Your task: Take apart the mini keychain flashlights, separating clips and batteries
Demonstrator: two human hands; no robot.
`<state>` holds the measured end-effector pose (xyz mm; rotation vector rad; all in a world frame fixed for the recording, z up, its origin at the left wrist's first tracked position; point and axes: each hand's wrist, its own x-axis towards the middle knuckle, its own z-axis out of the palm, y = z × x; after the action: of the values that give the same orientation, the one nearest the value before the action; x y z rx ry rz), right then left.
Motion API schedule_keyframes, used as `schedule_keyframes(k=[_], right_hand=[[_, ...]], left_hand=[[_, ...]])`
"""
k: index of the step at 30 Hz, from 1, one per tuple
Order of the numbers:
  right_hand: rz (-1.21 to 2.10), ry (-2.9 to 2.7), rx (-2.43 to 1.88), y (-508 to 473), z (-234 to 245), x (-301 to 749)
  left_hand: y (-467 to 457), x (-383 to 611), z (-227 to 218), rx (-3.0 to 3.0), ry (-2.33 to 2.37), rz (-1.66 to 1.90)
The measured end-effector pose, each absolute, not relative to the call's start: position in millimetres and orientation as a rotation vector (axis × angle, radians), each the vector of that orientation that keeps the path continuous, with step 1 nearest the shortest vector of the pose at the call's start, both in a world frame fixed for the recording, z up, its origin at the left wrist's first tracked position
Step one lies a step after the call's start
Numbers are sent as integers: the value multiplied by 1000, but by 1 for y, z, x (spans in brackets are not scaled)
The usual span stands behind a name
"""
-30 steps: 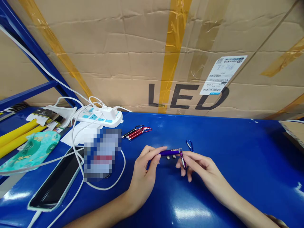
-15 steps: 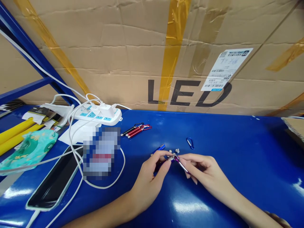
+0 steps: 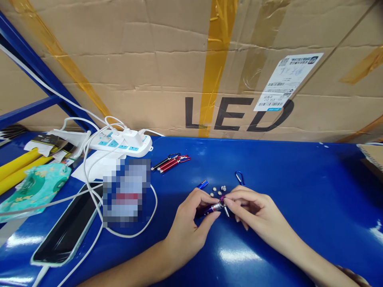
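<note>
Grip of the left hand (image 3: pixel 190 223) is closed on a purple penlight (image 3: pixel 205 210), its barrel laid between thumb and fingers, its silver end left exposed toward the right hand (image 3: pixel 254 208). At that end, a purple clip (image 3: pixel 222 200) is pinched by the right thumb and forefinger; the barrel is apparently steadied so that the clip can be managed. Just beyond, small silvery pieces (image 3: pixel 214 189) and a blue tube (image 3: pixel 203 184) are set on the counter (image 3: pixel 287 171), presumably for easy reach. Farther off, red penlights (image 3: pixel 170 165) are grouped beside a black one (image 3: pixel 160 164), seemingly out of the way.
</note>
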<state>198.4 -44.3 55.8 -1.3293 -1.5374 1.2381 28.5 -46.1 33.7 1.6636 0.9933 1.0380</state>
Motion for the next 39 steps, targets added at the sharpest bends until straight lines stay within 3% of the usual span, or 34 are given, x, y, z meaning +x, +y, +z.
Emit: schedule_keyframes(k=[7,16,24,30,39], right_hand=[[1426,-1401,-1262,-46,52,196],[928,-1709,-1320,-45,49,201],[1082,-1502,-1249,-46,51,199],[1001,-1579,-1208,-49,52,202],[817,-1813,-1142,-47,49,204]], left_hand=[[-46,28,35,1669,981,1036],[-49,28,42,1731,1004,878],[-52,28,41,1828,1070,755],[-49,27,47,1478,1128,672],[-44,24,50,1435,1123,730]])
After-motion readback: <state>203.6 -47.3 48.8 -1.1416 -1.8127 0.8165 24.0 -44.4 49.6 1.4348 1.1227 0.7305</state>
